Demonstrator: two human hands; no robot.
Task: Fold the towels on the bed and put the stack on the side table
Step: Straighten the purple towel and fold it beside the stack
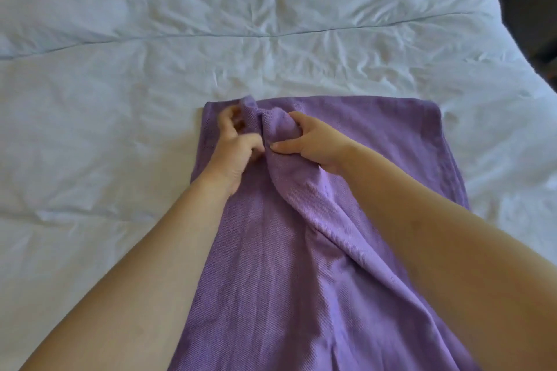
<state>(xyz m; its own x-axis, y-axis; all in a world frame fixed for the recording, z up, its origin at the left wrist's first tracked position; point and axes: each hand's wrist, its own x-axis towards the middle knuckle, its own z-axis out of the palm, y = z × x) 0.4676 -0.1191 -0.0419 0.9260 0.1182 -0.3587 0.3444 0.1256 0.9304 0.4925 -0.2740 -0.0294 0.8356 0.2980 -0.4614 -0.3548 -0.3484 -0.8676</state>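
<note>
The purple towel [271, 265] lies lengthwise in front of me on the white bed [120, 99], a woven cloth with a fine diagonal rib and a stitched hem along its edges. Its far edge lies straight and flat across the sheet, with both far corners down. Just short of that edge the cloth is gathered into a raised ridge, which I pinch from the left with my left hand [238, 141] and grip from the right with my right hand [310, 141]. From the bunch a long soft fold runs back toward me, slanting to my right; the rest lies fairly smooth.
</note>
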